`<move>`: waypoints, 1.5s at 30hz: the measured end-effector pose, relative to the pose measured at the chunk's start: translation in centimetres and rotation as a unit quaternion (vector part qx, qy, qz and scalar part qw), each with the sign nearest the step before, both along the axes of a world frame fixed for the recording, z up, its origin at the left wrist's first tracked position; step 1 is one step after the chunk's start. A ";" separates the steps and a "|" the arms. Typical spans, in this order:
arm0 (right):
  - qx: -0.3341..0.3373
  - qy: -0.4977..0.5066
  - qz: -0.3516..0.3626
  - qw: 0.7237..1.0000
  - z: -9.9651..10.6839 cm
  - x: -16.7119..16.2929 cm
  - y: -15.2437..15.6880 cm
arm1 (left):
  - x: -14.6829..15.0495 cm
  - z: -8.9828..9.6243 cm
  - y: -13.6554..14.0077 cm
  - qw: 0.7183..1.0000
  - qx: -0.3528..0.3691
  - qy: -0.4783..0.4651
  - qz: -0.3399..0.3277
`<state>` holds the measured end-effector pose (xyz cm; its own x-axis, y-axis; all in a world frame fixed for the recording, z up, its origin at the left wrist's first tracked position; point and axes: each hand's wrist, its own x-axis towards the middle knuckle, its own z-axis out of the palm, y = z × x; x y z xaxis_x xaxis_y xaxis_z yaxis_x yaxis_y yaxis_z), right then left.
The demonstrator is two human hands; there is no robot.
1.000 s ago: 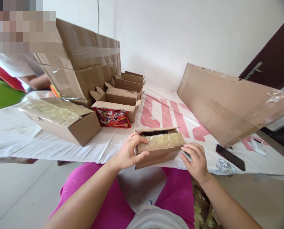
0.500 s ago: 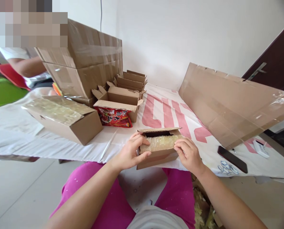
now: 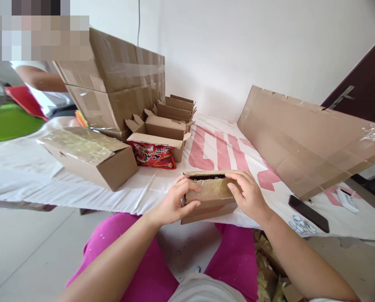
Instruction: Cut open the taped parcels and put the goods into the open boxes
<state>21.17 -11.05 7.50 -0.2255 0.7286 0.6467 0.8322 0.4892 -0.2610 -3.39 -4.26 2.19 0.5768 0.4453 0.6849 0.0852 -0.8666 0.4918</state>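
Observation:
A small cardboard box (image 3: 210,211) stands at the table's front edge, just before me. Clear tape covers its near top flap, and a dark narrow slit shows between that flap and the far one. My left hand (image 3: 177,198) grips the box's left end, fingers over the top and thumb along the near side. At the right end, my right hand (image 3: 249,196) has its fingertips at the slit and its thumb on the taped flap. What is inside the box is hidden.
Left stands a taped box (image 3: 118,167), beside a red food packet (image 3: 156,156) leaning on open boxes (image 3: 171,130). Large stacked cartons (image 3: 121,79) rise behind. At right are a cardboard sheet (image 3: 300,138), a phone (image 3: 308,214) and a small white device (image 3: 347,200). Another person's arm (image 3: 45,79) shows far left.
My right hand has shifted from pinching near the flap's right end to lying over the top edge. The taped flap looks smoother and the slit narrower. My left hand stays on the box.

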 end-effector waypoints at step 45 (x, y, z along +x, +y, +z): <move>-0.031 -0.084 0.159 0.983 0.2 0.9 1.3 | 0.0 0.2 -0.3 0.998 -0.051 0.014 0.028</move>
<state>22.07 -9.74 7.69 -0.5480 0.6412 0.5372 0.6743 0.7187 -0.1699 -3.36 -4.61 2.40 0.5674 0.5434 0.6187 0.1466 -0.8060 0.5735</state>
